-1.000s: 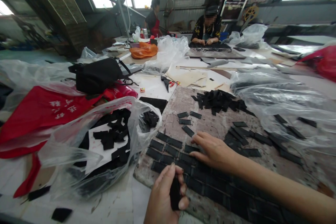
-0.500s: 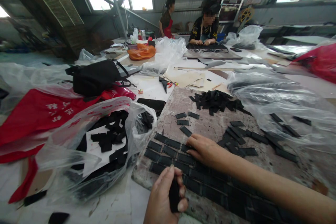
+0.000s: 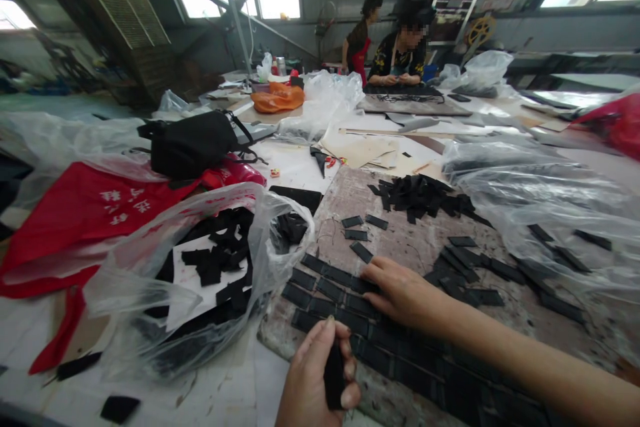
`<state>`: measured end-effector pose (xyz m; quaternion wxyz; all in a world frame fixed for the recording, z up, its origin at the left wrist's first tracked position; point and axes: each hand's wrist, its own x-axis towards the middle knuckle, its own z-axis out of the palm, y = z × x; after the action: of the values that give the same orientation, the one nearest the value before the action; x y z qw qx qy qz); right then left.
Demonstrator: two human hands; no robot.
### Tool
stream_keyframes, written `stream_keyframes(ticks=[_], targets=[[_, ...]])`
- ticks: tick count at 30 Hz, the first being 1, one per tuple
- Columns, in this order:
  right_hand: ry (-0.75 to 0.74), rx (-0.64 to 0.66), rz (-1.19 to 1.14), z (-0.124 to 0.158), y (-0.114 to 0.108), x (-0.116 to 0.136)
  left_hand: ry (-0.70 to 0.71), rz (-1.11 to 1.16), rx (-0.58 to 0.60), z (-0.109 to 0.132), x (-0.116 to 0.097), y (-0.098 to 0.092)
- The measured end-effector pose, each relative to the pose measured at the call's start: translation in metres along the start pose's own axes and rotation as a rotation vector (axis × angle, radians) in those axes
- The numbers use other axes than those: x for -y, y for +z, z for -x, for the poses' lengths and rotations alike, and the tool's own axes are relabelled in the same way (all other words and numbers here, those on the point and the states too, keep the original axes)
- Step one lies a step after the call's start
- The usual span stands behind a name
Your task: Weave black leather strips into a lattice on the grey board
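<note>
In my left hand (image 3: 313,370), at the lower middle, the fingers are wrapped round a small stack of black strips (image 3: 333,377). My right hand (image 3: 395,287) reaches across the stone-like board (image 3: 330,213). Its thumb and fingertips close on the end of a black strip (image 3: 359,285) lying flat among the others. Rows of black strips (image 3: 320,307) cover the near part of the board, edge to edge or overlapping. A few single strips (image 3: 356,235) lie apart beyond my right fingers. My right forearm hides part of the rows.
Black fabric scraps (image 3: 417,193) are heaped at the board's far side, and loose strips (image 3: 453,263) lie right of my hand. A clear plastic bag (image 3: 125,267) of black pieces stands left. Behind are a black bag (image 3: 195,143), more plastic (image 3: 540,187) and two people (image 3: 400,60).
The view has turned slightly left, so the scene sits further right. Both hands keep nearly the same pose and place. The person in the red apron has moved closer to the other person.
</note>
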<state>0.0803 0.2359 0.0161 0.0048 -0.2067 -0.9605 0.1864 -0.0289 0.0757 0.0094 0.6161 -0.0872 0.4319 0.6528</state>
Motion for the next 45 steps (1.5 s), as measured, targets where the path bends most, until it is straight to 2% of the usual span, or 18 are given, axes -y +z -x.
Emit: stream_keyframes(ticks=[5, 10, 15, 22, 29, 33, 36, 39, 41, 43, 45], targets=[[-0.001, -0.045, 0.017, -0.025, -0.003, 0.01, -0.022, -0.011, 0.012, -0.001, 0.0, -0.001], [-0.041, -0.048, 0.023, -0.058, 0.006, 0.026, -0.036, -0.051, 0.008, -0.004, -0.003, -0.002], [-0.051, -0.01, 0.036, -0.067, 0.008, 0.037, -0.06, -0.085, 0.019, -0.004, -0.006, -0.004], [-0.05, -0.041, 0.057, -0.056, 0.001, 0.034, -0.027, -0.045, -0.005, -0.004, -0.003, -0.005], [-0.091, -0.058, 0.041, -0.04, 0.003, 0.036, -0.004, -0.028, -0.018, -0.003, 0.0, -0.009], [-0.049, -0.154, 0.024, -0.034, 0.001, 0.025, 0.004, -0.005, -0.028, 0.001, 0.0, -0.008], [0.035, -0.189, -0.006, -0.025, 0.004, 0.008, -0.008, 0.056, -0.096, 0.006, -0.003, 0.001], [0.045, -0.175, -0.073, -0.012, 0.008, -0.004, -0.043, 0.138, -0.191, 0.011, -0.005, 0.014], [0.031, -0.236, -0.136, -0.002, 0.008, -0.002, -0.064, 0.179, -0.212, 0.013, -0.004, 0.023], [0.022, -0.305, -0.208, 0.01, 0.003, 0.007, -0.06, 0.226, -0.185, 0.012, -0.001, 0.03], [0.008, -0.292, -0.276, 0.023, -0.004, 0.022, -0.032, 0.277, -0.132, 0.01, 0.004, 0.035]])
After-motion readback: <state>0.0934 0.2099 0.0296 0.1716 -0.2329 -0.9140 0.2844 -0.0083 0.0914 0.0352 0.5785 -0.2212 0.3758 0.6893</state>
